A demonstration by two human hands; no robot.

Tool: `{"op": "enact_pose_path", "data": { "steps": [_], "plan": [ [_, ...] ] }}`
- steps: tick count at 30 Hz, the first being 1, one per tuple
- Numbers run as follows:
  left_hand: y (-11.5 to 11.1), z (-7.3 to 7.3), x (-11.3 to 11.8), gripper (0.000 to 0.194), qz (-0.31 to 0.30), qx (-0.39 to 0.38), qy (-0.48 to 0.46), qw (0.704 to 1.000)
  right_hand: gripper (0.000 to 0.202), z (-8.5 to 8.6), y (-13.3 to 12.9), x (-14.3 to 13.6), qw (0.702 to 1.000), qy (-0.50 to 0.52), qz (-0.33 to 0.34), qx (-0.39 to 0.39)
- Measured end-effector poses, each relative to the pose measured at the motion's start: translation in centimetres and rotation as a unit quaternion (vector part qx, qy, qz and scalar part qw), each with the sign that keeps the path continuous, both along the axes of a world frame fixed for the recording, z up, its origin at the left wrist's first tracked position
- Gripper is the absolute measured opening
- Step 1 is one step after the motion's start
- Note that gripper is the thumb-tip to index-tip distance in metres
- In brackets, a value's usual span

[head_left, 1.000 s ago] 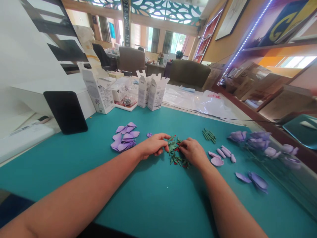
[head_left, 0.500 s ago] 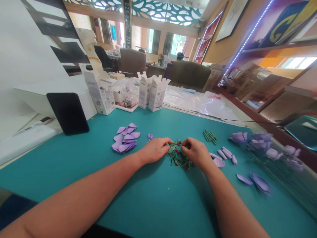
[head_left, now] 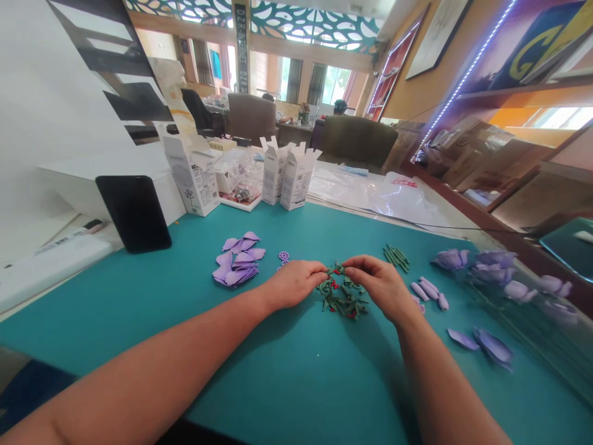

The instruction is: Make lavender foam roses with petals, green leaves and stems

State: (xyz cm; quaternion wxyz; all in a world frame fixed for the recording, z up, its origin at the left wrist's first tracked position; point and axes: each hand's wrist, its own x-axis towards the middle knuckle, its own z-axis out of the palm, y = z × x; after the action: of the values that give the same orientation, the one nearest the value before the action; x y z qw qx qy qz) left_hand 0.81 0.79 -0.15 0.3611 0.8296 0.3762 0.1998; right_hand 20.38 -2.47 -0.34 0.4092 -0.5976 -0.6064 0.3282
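A pile of small green leaf-like pieces with a few red bits (head_left: 345,303) lies on the teal mat. My left hand (head_left: 293,283) comes in from the pile's left side, thumb and fingers pinched. Opposite it, my right hand (head_left: 377,283) pinches from the right. Between the two sets of fingertips, just above the far side of the pile, is a small green piece (head_left: 336,269) that both hands seem to grip; its exact shape is too small to make out. Purple petals (head_left: 236,262) are heaped left of my left hand, near small purple wheel-shaped pieces (head_left: 283,255).
Green sticks (head_left: 396,258), pale purple pods (head_left: 428,288) and larger petals (head_left: 493,346) lie to the right. Finished-looking purple flowers (head_left: 493,269) rest at the far right. White boxes (head_left: 296,179) and a black tablet (head_left: 134,213) stand along the back and left.
My right hand has drawn slightly right and lifted off the pile, showing more of the green pieces. The left hand stays pinched near the same spot. The view has shifted slightly.
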Motion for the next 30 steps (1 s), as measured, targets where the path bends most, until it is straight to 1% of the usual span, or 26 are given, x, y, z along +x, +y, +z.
{"op": "enact_pose_path", "data": {
  "steps": [5, 11, 15, 23, 30],
  "plan": [
    [-0.12, 0.15, 0.0, 0.027, 0.002, 0.0, 0.003, 1.0, 0.028, -0.05, 0.02, 0.07, 1.0, -0.004, 0.002, 0.011],
    [-0.12, 0.2, -0.04, 0.029, -0.002, 0.001, 0.032, 0.999, 0.024, -0.27, 0.12, 0.15, 0.999, 0.037, 0.008, 0.011],
    [-0.08, 0.17, -0.04, 0.03, -0.003, 0.008, 0.037, 0.999, 0.022, -0.23, 0.05, 0.13, 0.999, 0.046, 0.011, 0.009],
    [-0.14, 0.26, -0.03, 0.03, -0.006, 0.004, 0.036, 0.999, 0.023, -0.03, 0.04, 0.01, 0.999, 0.049, 0.009, -0.001],
    [-0.3, 0.32, -0.03, 0.03, -0.009, 0.01, 0.039, 0.999, 0.022, 0.07, -0.02, -0.06, 1.0, 0.027, 0.008, 0.001]
  ]
}}
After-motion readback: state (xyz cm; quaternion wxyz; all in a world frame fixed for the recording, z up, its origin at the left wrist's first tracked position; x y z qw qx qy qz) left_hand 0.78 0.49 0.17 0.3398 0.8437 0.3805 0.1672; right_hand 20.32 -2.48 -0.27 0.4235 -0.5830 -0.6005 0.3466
